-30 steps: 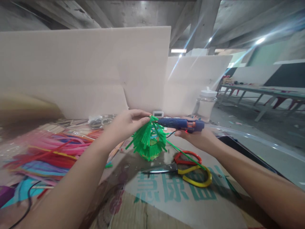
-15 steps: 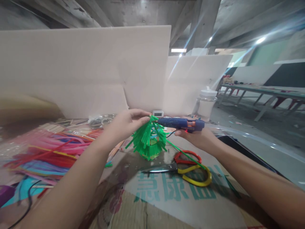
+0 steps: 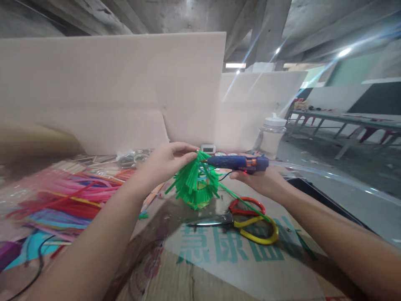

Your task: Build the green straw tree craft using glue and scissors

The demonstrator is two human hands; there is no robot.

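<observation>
My left hand (image 3: 169, 165) is pinching the upright green cone (image 3: 194, 184); my right hand (image 3: 266, 182) is gripping a level glue gun (image 3: 228, 161), pointing left. A lidded bottle (image 3: 272, 137) is standing beyond, contents unclear.

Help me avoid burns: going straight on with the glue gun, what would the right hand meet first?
The green cone, near its top; the glue gun sits at or very near it, depth unclear.

Large teal Chinese characters (image 3: 230, 249) on the desk's pale glossy covering (image 3: 250, 280) read 慧康; those further right are unclear. Figures on the small white rectangular digital display (image 3: 208, 149) are too small to read.
</observation>
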